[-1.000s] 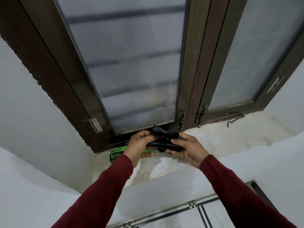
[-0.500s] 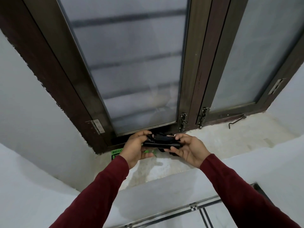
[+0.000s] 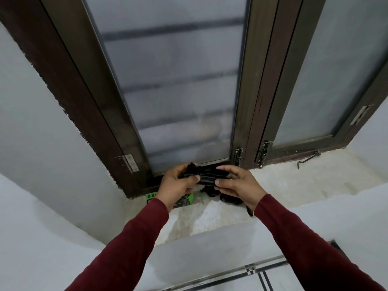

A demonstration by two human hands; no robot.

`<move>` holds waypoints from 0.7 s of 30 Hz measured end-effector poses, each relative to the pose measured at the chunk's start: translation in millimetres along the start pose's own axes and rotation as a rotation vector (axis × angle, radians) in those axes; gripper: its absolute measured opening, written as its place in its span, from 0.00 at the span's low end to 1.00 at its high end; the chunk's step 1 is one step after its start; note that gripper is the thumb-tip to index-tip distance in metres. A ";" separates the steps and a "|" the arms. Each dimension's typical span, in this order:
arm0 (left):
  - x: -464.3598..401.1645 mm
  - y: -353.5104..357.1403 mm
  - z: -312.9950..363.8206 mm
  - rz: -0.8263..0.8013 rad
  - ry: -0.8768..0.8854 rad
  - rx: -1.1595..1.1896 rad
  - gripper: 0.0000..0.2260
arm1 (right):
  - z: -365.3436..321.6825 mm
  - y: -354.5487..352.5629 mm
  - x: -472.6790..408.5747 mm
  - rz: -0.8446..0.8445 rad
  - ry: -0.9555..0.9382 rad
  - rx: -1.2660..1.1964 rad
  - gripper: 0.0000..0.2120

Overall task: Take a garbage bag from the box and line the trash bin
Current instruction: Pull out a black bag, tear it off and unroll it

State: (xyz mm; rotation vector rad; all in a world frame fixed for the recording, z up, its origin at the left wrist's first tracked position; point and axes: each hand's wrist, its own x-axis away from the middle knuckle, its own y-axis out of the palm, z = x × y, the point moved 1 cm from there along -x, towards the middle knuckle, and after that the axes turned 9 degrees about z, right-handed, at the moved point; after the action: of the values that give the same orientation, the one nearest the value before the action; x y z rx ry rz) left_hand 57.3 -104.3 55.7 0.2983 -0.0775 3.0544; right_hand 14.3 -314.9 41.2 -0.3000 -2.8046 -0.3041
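A folded black garbage bag [image 3: 206, 177] is held above the window sill between both hands. My left hand [image 3: 177, 185] pinches its left end between thumb and fingers. My right hand [image 3: 238, 184] pinches its right end, and a loose black part [image 3: 230, 199] hangs below that hand. The green and black garbage bag box [image 3: 190, 199] lies on the sill beneath my left hand, mostly hidden by it. No trash bin is in view.
The stone window sill [image 3: 283, 185] runs across under a brown window frame [image 3: 249, 131] with frosted panes. Metal latches [image 3: 239, 156] and a hook [image 3: 307, 161] sit at the frame's base. White walls flank the recess; tiled floor [image 3: 262, 280] shows below.
The hands have pulled slightly apart, stretching the folded bag out between them. A loose part of the bag now hangs below my right hand.
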 end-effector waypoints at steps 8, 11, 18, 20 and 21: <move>7.5 -1.3 2.8 0.043 0.125 0.032 0.13 | -9.5 4.9 -4.2 0.034 0.061 -0.127 0.11; 7.6 -6.2 6.3 -0.018 0.178 0.012 0.10 | -12.6 4.7 -6.6 0.042 0.117 -0.173 0.14; 0.6 -11.7 12.5 0.062 0.194 -0.044 0.09 | -19.4 8.9 -6.2 0.004 0.107 -0.211 0.07; -2.4 -11.7 11.5 0.093 0.173 -0.079 0.06 | -20.1 10.0 -5.9 0.019 0.061 -0.074 0.06; -3.8 -12.0 10.8 0.102 0.162 -0.093 0.06 | -21.2 8.9 -5.7 0.039 0.006 0.085 0.04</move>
State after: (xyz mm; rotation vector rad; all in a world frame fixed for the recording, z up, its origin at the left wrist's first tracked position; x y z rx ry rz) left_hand 64.0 -93.2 66.1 0.0417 -0.2310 3.1496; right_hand 27.5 -312.4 60.7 -0.3339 -2.7932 -0.1759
